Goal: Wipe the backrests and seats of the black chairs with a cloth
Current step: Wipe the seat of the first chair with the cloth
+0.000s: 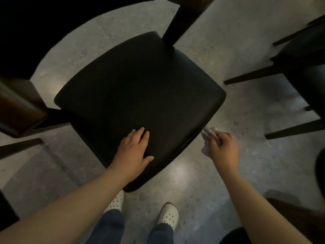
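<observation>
Our right hand (224, 147) grips the bunched cloth (208, 133) at the near right edge of the black seat (140, 95); the seat stretches leftward, where our left hand (134, 148) rests flat, fingers straight.

Two forearms are shown uncovered along the whole length in view: the left forearm (70, 208) and the right forearm (255, 199). The left hand (133, 152) and the right hand (224, 148) are likewise seen bare. The legs are clothed in dark blue trousers (109, 226), of which only the lower parts are shown; the kind of fabric cannot be made out. White slip-on shoes are worn: the left shoe (115, 202), partly hidden, and the right shoe (168, 215). Their rounded uppers are pierced with rows of small dark holes, and a clog-like shape is given by the broad toes.
</observation>
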`<state>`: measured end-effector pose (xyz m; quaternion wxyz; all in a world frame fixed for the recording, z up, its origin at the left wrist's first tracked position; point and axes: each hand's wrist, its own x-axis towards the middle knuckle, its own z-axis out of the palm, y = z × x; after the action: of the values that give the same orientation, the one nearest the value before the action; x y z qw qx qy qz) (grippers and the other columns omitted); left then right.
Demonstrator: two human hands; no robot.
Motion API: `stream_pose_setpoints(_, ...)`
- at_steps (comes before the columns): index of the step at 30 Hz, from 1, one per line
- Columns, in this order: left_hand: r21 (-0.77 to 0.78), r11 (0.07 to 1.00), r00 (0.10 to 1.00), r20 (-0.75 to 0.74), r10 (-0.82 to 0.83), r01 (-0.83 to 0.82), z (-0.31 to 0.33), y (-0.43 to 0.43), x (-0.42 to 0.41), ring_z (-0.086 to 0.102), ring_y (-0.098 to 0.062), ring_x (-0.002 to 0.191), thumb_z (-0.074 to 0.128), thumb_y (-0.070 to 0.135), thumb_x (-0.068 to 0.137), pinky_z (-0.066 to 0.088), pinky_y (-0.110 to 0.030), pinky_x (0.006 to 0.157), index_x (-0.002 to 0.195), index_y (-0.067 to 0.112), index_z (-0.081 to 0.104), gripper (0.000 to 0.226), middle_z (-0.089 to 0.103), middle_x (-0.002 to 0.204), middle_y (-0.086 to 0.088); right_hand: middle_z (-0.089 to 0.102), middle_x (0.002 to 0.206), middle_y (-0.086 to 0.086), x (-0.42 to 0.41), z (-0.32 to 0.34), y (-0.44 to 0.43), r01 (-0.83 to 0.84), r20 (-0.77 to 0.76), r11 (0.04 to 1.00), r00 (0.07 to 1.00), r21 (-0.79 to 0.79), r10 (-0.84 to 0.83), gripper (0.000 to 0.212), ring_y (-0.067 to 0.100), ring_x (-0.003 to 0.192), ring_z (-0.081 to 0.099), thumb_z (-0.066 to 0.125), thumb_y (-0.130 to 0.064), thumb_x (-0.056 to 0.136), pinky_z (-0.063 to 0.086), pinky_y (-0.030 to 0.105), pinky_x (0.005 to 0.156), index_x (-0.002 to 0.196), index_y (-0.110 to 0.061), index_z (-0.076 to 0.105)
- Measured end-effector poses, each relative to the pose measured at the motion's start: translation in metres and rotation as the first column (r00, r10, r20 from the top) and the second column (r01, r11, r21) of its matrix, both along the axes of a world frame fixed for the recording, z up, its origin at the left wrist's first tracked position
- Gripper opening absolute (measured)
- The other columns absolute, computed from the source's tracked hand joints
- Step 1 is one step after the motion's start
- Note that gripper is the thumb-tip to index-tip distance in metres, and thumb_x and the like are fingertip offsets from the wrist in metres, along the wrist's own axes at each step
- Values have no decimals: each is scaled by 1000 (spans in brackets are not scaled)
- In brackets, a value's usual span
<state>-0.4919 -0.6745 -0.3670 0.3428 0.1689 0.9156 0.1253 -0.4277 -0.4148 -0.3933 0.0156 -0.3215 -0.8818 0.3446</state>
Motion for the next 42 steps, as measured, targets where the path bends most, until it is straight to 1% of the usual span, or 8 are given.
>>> stream_pose_setpoints(6,-171,983,997,-35,-68,61,-12,51,-38,-18,-31,147,57,60,87,1,-55,119,151,39,-13,98,-22,160,0,66,107,2,-30,-15,43,178,-45,981,982,-76,-182,28,16,94,64,55,-30,96,54,34,84,119,-21,67)
stream_pose_setpoints(9,-209,977,999,14,-39,41,-22,67,-52,-19,-31,147,61,63,83,4,-59,118,151,41,-13,103,-24,160,2,65,111,3,-51,-21,57,198,-48,978,978,-71,-202,29,17,98,63,53,-33,96,54,39,91,120,-22,66)
stream_pose_setpoints(20,-280,958,997,-22,-72,63,-37,71,-51,-20,-31,147,61,61,83,8,-61,117,151,39,-15,104,-27,158,2,63,103,-2,-119,-36,88,242,-61,962,966,-128,-251,24,12,97,58,51,-22,98,41,23,83,115,-17,68)
stream_pose_setpoints(25,-285,956,996,-29,-81,69,-40,70,-50,-21,-31,147,60,61,84,7,-61,117,150,39,-16,103,-28,158,2,59,104,-5,-96,-41,47,150,-116,986,981,-78,-158,25,11,94,57,51,-23,98,45,26,82,118,-18,65)
stream_pose_setpoints(28,-297,952,996,-26,-89,77,-39,70,-50,-21,-31,147,59,62,84,8,-61,117,150,39,-16,103,-28,158,1,61,108,-9,-60,-37,14,57,-160,991,984,-119,-76,25,-2,92,55,56,-18,95,44,14,85,119,-19,65)
stream_pose_setpoints(31,-299,951,996,-20,-85,76,-39,71,-50,-22,-32,146,60,62,84,8,-62,117,150,39,-17,104,-29,157,1,59,96,-17,-40,-28,9,-52,-117,986,993,-160,33,21,-6,86,56,59,-17,93,44,7,74,111,-25,67)
stream_pose_setpoints(37,-298,952,996,-32,-88,75,-42,71,-50,-22,-32,146,59,63,83,7,-61,116,149,40,-18,104,-30,157,2,57,110,0,-88,-33,62,89,-100,994,991,-57,-95,28,9,91,52,53,-23,98,34,6,71,121,-14,66)
stream_pose_setpoints(42,-289,955,995,-41,-88,72,-41,71,-49,-21,-32,146,60,62,83,7,-62,116,150,39,-15,104,-28,158,1,49,107,-8,-71,-41,21,75,-122,997,989,-33,-78,26,8,93,51,53,-21,98,39,13,78,121,-16,64)
